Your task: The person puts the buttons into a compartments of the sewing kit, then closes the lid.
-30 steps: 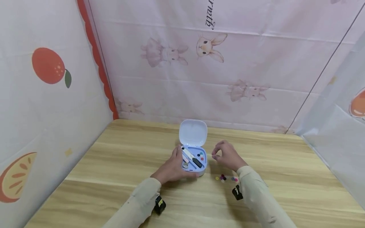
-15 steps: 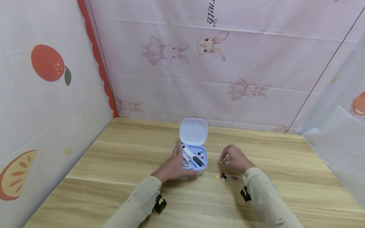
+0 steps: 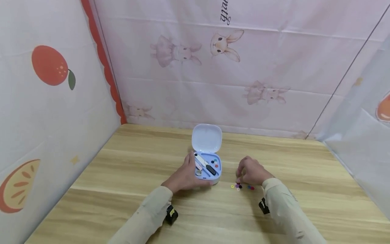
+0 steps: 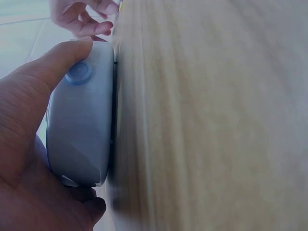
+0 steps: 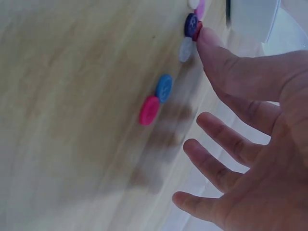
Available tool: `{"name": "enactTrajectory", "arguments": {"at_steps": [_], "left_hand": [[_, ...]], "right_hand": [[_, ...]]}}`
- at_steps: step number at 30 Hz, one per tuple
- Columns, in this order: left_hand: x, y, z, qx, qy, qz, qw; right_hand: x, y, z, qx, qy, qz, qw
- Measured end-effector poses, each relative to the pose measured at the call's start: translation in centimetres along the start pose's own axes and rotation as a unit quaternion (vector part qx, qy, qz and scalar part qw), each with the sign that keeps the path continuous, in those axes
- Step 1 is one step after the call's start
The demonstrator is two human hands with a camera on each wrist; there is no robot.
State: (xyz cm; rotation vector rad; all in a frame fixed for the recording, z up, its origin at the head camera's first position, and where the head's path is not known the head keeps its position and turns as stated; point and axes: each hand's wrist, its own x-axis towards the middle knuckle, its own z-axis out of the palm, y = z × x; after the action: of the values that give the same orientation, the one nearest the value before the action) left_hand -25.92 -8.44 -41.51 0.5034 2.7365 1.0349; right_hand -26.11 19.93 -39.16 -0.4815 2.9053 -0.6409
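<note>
My left hand (image 3: 186,176) grips the left side of a small blue-white sewing box (image 3: 215,180); its thumb lies along the front, beside a round blue catch (image 4: 78,72). The lid (image 3: 207,138) stands up at the back. Inside lie a white tool with a black handle (image 3: 210,169), a small silver round piece (image 3: 198,172) and several buttons (image 3: 216,166). My right hand (image 3: 254,172) reaches down to loose buttons on the table. Its thumb tip is right at a dark red button (image 5: 197,31), its other fingers loosely spread; the index fingertip is hidden behind the thumb.
Near the right hand lie a dark purple button (image 5: 191,25), a whitish button (image 5: 185,49), a blue button (image 5: 164,88), a pink-red button (image 5: 149,110) and a yellow button (image 3: 232,186). The wooden table (image 3: 122,162) meets printed cloth walls (image 3: 182,84) at the back and sides.
My right hand has moved from beside the box to the right, then down to the loose buttons. My left hand has kept its hold on the box.
</note>
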Motion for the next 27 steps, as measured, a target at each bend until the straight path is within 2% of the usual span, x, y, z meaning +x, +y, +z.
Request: {"name": "enactTrajectory", "arguments": {"at_steps": [5,11,20,27], "left_hand": [[0.04,0.13,-0.10,-0.001,0.002,0.008,1.0000],[0.07,0.11,-0.13,0.000,0.000,0.009,1.0000],[-0.01,-0.04,-0.10,0.005,-0.006,-0.004,1.0000],[0.30,0.00,-0.17,-0.003,0.004,0.007,1.0000]], "right_hand": [[0.13,0.29,0.01,0.012,0.012,-0.001,1.000],[0.20,0.64,0.01,0.020,0.004,-0.003,1.000],[0.10,0.38,-0.08,0.015,0.016,0.001,1.000],[0.33,0.41,0.03,-0.004,0.022,-0.018,1.000]]}}
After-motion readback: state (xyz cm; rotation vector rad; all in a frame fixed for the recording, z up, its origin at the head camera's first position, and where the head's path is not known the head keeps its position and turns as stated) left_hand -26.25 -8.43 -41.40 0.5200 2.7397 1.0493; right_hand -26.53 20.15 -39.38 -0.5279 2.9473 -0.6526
